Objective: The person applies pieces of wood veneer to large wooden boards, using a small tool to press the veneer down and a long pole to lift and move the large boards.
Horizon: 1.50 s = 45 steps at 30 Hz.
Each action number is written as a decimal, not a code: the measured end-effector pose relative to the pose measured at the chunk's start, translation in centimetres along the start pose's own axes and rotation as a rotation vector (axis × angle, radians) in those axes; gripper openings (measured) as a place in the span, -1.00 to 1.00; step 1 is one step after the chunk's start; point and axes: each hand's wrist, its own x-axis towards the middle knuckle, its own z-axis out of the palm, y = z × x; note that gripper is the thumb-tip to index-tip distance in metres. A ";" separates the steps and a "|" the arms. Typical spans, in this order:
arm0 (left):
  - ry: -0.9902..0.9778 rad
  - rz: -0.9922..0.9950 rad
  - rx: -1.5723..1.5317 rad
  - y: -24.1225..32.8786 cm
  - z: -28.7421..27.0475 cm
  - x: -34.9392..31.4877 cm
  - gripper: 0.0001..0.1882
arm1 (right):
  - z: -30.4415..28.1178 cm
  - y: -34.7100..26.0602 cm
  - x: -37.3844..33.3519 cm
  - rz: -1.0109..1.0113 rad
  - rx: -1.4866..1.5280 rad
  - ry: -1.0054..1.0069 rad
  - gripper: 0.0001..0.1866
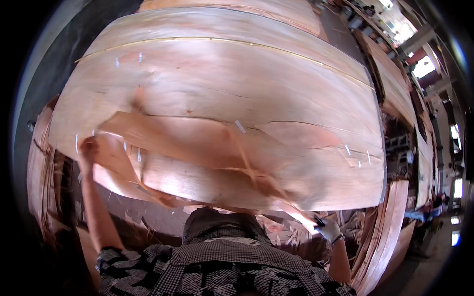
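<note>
A long, torn strip of wood veneer (177, 140) stretches slantwise over the near part of a large veneer sheet (212, 89), smeared by motion. My bare left hand (89, 148) is closed at the strip's left end, by the sheet's left edge. At the near right, my gloved right hand (331, 231) is closed on the strip's narrow right end, just past the sheet's near edge. Something small and dark (320, 221) shows at its fingers, too unclear to name. Small white tape pieces (240, 127) are stuck on the large sheet.
A thin, pale strip (212, 39) crosses the far part of the sheet. Veneer stacks stand on edge at the left (42, 172) and right (387, 232). Veneer scraps (281, 232) litter the floor by my apron (222, 249). More veneer piles (387, 79) lie farther right.
</note>
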 end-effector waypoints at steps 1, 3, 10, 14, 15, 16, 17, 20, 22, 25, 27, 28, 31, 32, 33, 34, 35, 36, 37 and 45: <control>0.074 -0.055 0.121 -1.1 -3.8 3.6 -0.75 | 1.0 -1.4 0.9 -0.152 0.111 0.070 -0.65; 0.235 -0.093 0.444 -1.2 -10.6 10.6 -0.67 | 0.4 -10.2 2.6 -0.305 -0.112 0.011 -0.68; 0.620 0.527 0.949 5.5 -14.1 23.4 -0.41 | -0.4 -35.4 5.9 -1.040 0.202 -0.045 -0.61; 0.180 0.410 0.237 20.6 9.0 18.0 -0.45 | -9.8 -42.3 6.3 -0.867 0.658 0.287 -0.72; 0.133 0.552 0.136 24.3 10.7 17.4 -0.48 | -12.4 -45.7 5.7 -1.093 0.768 0.517 -0.75; 0.132 0.628 0.099 27.6 11.8 16.6 -0.49 | -15.4 -48.8 4.7 -0.995 0.835 0.540 -0.78; 0.128 0.697 0.059 30.4 12.7 15.7 -0.50 | -18.2 -52.2 2.5 -1.016 0.984 0.488 -0.78; 0.067 0.782 -0.129 37.4 15.7 13.5 -0.51 | -22.5 -59.2 -1.8 -1.228 1.248 0.445 -0.81; -0.085 0.753 -0.399 41.9 17.0 11.6 -0.53 | -22.8 -60.8 -2.4 -1.292 1.239 0.396 -0.83; -0.271 0.751 -0.563 47.6 17.0 9.5 -0.65 | -21.5 -61.0 -3.8 -1.327 1.180 0.375 -0.82; -0.291 0.796 -0.526 49.7 16.3 9.3 -0.71 | -20.8 -60.0 -4.3 -1.320 1.158 0.383 -0.82; -0.269 0.825 -0.473 50.5 16.2 9.4 -0.73 | -20.8 -59.4 -4.6 -1.312 1.139 0.374 -0.83; -0.155 0.965 -0.355 51.1 16.4 7.9 -0.80 | -20.9 -57.8 -5.2 -1.315 1.042 0.364 -0.89; -0.052 0.957 -0.226 51.3 16.5 7.0 -0.82 | -21.1 -57.2 -5.5 -1.274 1.023 0.391 -0.89; 0.049 0.944 -0.097 51.3 16.8 6.2 -0.84 | -21.3 -56.6 -4.4 -1.302 0.916 0.559 -0.88; 0.214 1.146 0.054 51.2 17.3 6.1 -0.84 | -21.9 -56.4 -3.7 -1.330 0.799 0.723 -0.88; 0.384 1.339 0.210 50.9 18.0 6.1 -0.84 | -22.1 -55.9 -3.0 -1.351 0.674 0.881 -0.88; 0.559 1.522 0.372 50.7 18.6 6.1 -0.83 | -22.7 -54.4 -2.6 -1.166 0.242 1.345 -0.87; 0.519 1.388 0.263 50.6 18.5 6.0 -0.83 | -22.7 -53.8 -1.9 -1.133 0.219 1.375 -0.88; -0.656 0.193 -1.269 46.8 19.6 6.8 -0.48 | -16.2 -38.4 5.3 -1.331 0.603 0.779 -0.91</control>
